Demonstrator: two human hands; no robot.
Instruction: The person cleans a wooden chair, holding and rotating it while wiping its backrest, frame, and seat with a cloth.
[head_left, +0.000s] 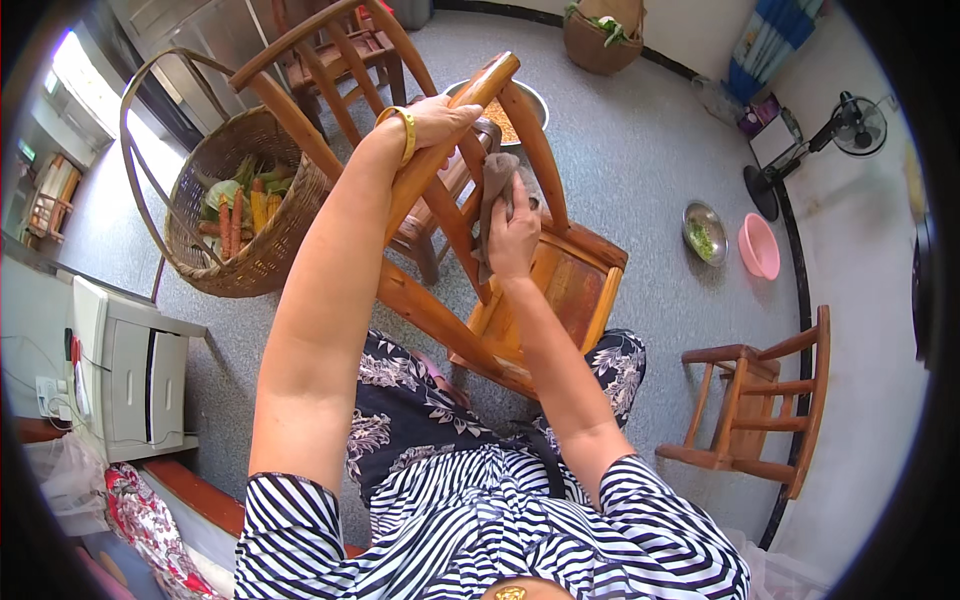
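Observation:
A wooden chair (574, 289) stands right in front of me, its slatted back towards me and its panelled seat beyond. My left hand (435, 124), with a yellow bangle at the wrist, grips the top rail (487, 81) of that chair. My right hand (514, 236) presses a grey-brown cloth (501, 180) against one of the back slats; the forefinger lies stretched along the cloth. Part of the cloth is hidden behind the hand.
On the left stands a wicker basket (247, 281) with corn and vegetables. More wooden chairs are behind (360, 52) and at right (750, 405). A metal bowl (705, 214), a pink basin (759, 247) and a fan (765, 191) line the right wall. A white cabinet (131, 367) is at left.

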